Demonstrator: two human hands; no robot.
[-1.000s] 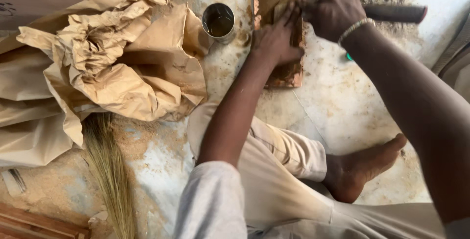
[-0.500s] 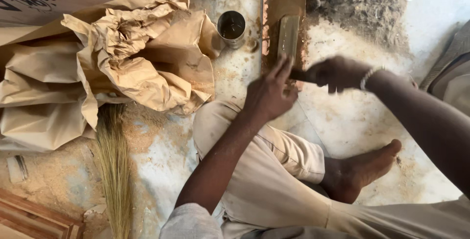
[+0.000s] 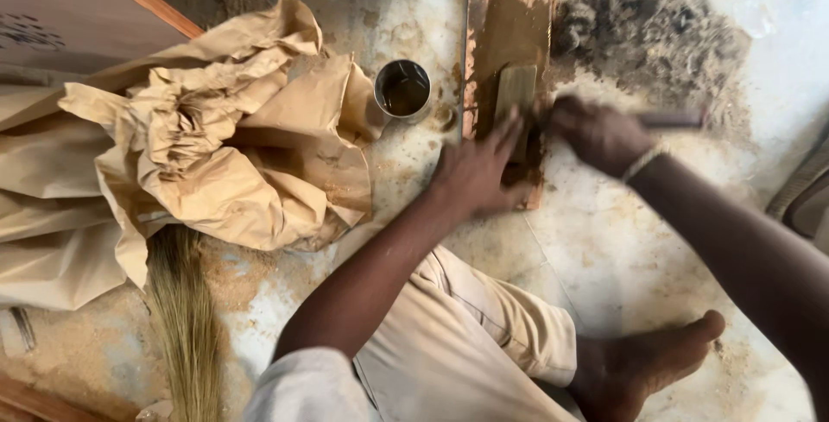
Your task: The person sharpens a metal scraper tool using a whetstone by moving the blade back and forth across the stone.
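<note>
A long wooden board (image 3: 509, 7), stained brown, lies on the floor in front of me. On it sits a flat greenish rectangular block (image 3: 516, 89). My left hand (image 3: 475, 167) lies spread over the board's near end, fingertips touching the block's lower edge. Just to its right, my right hand (image 3: 600, 135) is closed around a dark-handled tool (image 3: 672, 120), whose handle points right. The hand is blurred, and the tool's working end is hidden under my two hands.
A small metal cup (image 3: 402, 89) of dark liquid stands left of the board. Crumpled brown paper (image 3: 224, 154) covers the left side, with a straw broom (image 3: 186, 327) below it. Dark gritty powder (image 3: 656, 25) is piled right of the board. My bent leg and bare foot (image 3: 648, 361) are near.
Both hands have slid from the board's far part back to its near end, uncovering the greenish block. The right hand still grips the tool.
</note>
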